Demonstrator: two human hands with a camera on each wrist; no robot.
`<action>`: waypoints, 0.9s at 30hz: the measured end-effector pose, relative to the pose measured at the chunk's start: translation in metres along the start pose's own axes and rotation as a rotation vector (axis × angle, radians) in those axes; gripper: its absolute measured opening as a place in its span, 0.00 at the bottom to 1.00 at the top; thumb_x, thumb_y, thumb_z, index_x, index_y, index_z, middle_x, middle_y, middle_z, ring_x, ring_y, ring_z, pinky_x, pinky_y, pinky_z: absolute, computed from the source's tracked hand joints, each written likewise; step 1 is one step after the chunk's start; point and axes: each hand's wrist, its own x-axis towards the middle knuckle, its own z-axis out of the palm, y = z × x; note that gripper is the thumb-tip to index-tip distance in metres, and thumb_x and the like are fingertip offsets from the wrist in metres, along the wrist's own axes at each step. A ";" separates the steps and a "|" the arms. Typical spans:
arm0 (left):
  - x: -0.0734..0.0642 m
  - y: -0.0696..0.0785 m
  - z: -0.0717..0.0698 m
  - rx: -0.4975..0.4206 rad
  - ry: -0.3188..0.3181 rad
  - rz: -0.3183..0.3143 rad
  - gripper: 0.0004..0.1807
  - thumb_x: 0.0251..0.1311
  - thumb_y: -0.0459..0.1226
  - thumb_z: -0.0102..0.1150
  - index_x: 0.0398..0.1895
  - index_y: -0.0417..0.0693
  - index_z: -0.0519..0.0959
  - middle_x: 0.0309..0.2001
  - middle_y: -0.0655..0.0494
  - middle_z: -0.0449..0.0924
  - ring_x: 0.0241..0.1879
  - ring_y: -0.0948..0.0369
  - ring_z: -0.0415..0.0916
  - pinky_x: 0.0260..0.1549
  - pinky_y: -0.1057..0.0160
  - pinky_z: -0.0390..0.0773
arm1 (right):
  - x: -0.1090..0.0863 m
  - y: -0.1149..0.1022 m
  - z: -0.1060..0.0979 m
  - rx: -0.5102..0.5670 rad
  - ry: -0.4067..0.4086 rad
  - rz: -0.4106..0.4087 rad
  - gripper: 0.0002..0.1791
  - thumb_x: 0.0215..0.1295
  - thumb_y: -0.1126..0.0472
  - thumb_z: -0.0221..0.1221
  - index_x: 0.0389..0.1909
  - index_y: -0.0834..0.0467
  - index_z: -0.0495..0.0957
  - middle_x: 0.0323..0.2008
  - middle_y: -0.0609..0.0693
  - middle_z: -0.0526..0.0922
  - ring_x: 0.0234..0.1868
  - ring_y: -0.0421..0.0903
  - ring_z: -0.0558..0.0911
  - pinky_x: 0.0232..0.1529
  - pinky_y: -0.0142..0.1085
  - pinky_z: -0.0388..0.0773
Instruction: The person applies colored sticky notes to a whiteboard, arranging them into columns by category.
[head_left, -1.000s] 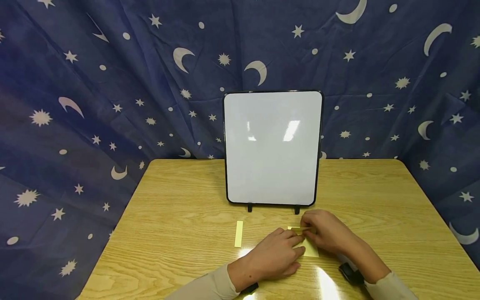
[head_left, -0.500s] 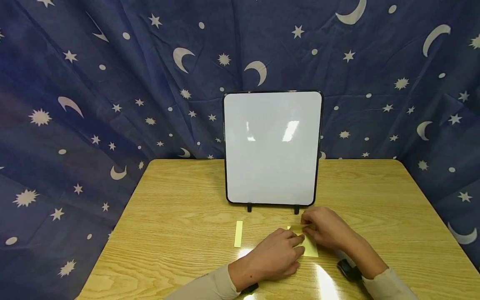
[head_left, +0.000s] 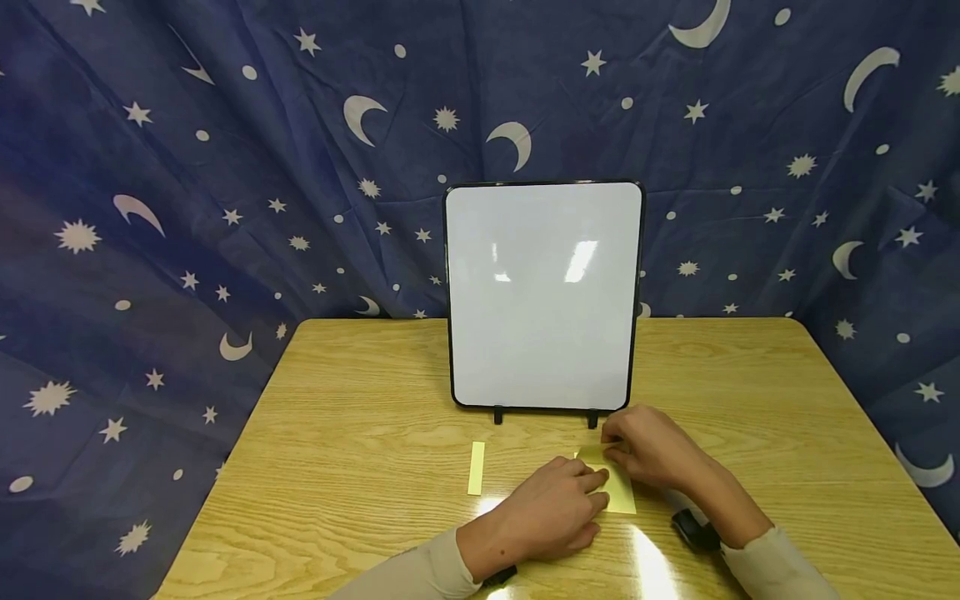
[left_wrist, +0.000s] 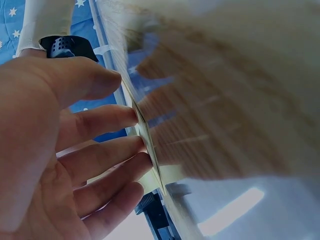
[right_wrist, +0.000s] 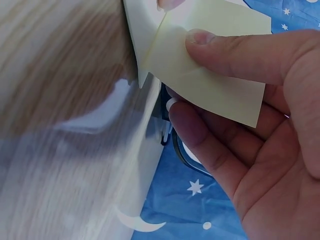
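Note:
A yellow sheet of paper (head_left: 621,497) lies on the table below the whiteboard, with its far part raised. My left hand (head_left: 543,510) rests its fingertips on the sheet's left side, fingers loosely extended, as the left wrist view also shows. With thumb and fingers my right hand (head_left: 654,446) pinches the raised part. In the right wrist view this lifted paper (right_wrist: 227,82) stands up from a crease, the thumb on its near face and the fingers behind. Part of the sheet is hidden under the left hand. A narrow yellow paper strip (head_left: 476,468) lies apart to the left.
A whiteboard (head_left: 543,300) with a black frame stands upright behind the hands on small black feet (head_left: 592,418). The wooden table (head_left: 352,450) extends to both sides. A blue curtain (head_left: 300,150) with moons and stars hangs behind it.
My right hand has moved slightly away from me, toward the whiteboard, drawing the paper's raised part with it. The left hand and the strip have stayed in place.

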 end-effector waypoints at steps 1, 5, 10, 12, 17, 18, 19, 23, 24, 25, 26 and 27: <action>0.000 0.000 0.000 0.001 0.000 -0.001 0.16 0.76 0.55 0.56 0.56 0.64 0.86 0.70 0.60 0.78 0.63 0.64 0.76 0.61 0.64 0.75 | 0.001 0.000 0.000 0.001 -0.001 0.001 0.16 0.56 0.70 0.75 0.23 0.46 0.82 0.24 0.33 0.79 0.26 0.29 0.75 0.27 0.31 0.75; 0.000 0.000 0.001 0.004 -0.001 -0.007 0.15 0.75 0.55 0.56 0.55 0.65 0.85 0.70 0.60 0.77 0.63 0.64 0.76 0.61 0.64 0.75 | 0.002 0.000 -0.001 -0.003 0.003 0.006 0.15 0.56 0.70 0.75 0.24 0.47 0.83 0.25 0.33 0.80 0.27 0.30 0.76 0.28 0.31 0.76; -0.001 0.000 0.000 -0.002 -0.009 -0.006 0.16 0.75 0.55 0.56 0.55 0.64 0.85 0.71 0.60 0.77 0.64 0.64 0.76 0.60 0.64 0.75 | 0.003 0.002 -0.002 -0.009 0.006 0.024 0.14 0.56 0.69 0.75 0.26 0.47 0.85 0.25 0.34 0.81 0.27 0.31 0.77 0.28 0.32 0.77; -0.001 0.000 -0.001 -0.003 -0.014 -0.004 0.16 0.75 0.55 0.56 0.56 0.64 0.85 0.71 0.60 0.77 0.64 0.64 0.76 0.60 0.64 0.76 | 0.004 0.003 -0.002 -0.012 0.009 0.026 0.13 0.56 0.69 0.75 0.26 0.47 0.85 0.26 0.34 0.82 0.28 0.31 0.78 0.29 0.32 0.77; 0.000 0.000 -0.001 -0.008 -0.023 0.000 0.16 0.75 0.55 0.56 0.56 0.64 0.85 0.71 0.60 0.77 0.64 0.63 0.75 0.61 0.64 0.76 | 0.005 0.003 -0.004 -0.017 0.022 0.015 0.12 0.56 0.69 0.75 0.26 0.48 0.86 0.26 0.35 0.83 0.28 0.31 0.79 0.29 0.33 0.78; 0.000 0.000 -0.001 -0.010 -0.023 0.001 0.16 0.75 0.55 0.56 0.56 0.64 0.85 0.71 0.60 0.77 0.64 0.63 0.76 0.60 0.64 0.76 | 0.005 0.003 -0.005 -0.017 0.022 0.014 0.12 0.56 0.69 0.76 0.26 0.48 0.86 0.26 0.35 0.84 0.28 0.32 0.79 0.29 0.33 0.78; 0.000 0.000 -0.001 -0.012 -0.022 0.002 0.16 0.75 0.55 0.56 0.56 0.64 0.85 0.71 0.60 0.77 0.64 0.63 0.76 0.60 0.64 0.76 | 0.005 0.002 -0.005 -0.018 0.022 0.013 0.12 0.56 0.69 0.76 0.27 0.48 0.87 0.27 0.36 0.84 0.28 0.32 0.80 0.29 0.33 0.79; 0.000 0.000 -0.001 -0.020 -0.013 0.001 0.15 0.75 0.53 0.57 0.55 0.62 0.85 0.70 0.59 0.78 0.64 0.62 0.77 0.60 0.62 0.77 | 0.006 0.002 -0.008 -0.023 0.024 0.013 0.11 0.55 0.69 0.76 0.27 0.48 0.87 0.27 0.36 0.84 0.28 0.32 0.80 0.29 0.33 0.79; 0.000 0.000 -0.001 -0.022 -0.011 0.001 0.15 0.74 0.53 0.57 0.54 0.62 0.85 0.70 0.59 0.78 0.64 0.61 0.77 0.60 0.62 0.78 | 0.006 0.002 -0.009 -0.025 0.026 0.011 0.11 0.55 0.69 0.76 0.27 0.48 0.87 0.27 0.36 0.84 0.28 0.33 0.80 0.29 0.33 0.79; 0.000 0.000 -0.001 -0.024 -0.009 0.000 0.15 0.74 0.53 0.57 0.54 0.62 0.85 0.69 0.58 0.78 0.64 0.61 0.77 0.59 0.62 0.78 | 0.007 0.002 -0.009 -0.027 0.028 0.008 0.12 0.55 0.68 0.76 0.27 0.48 0.87 0.27 0.36 0.84 0.28 0.33 0.80 0.29 0.33 0.79; 0.000 0.000 0.000 -0.025 -0.007 0.000 0.15 0.74 0.53 0.57 0.54 0.61 0.85 0.69 0.58 0.78 0.64 0.61 0.77 0.59 0.62 0.78 | 0.007 0.002 -0.010 -0.027 0.030 0.006 0.12 0.55 0.68 0.77 0.27 0.48 0.87 0.27 0.36 0.84 0.28 0.33 0.80 0.29 0.33 0.79; 0.000 0.000 0.000 -0.027 -0.007 -0.001 0.14 0.74 0.53 0.57 0.53 0.61 0.85 0.69 0.58 0.78 0.64 0.61 0.77 0.59 0.62 0.78 | 0.007 0.002 -0.010 -0.028 0.033 0.002 0.12 0.55 0.69 0.77 0.27 0.48 0.87 0.27 0.36 0.84 0.28 0.33 0.81 0.29 0.33 0.79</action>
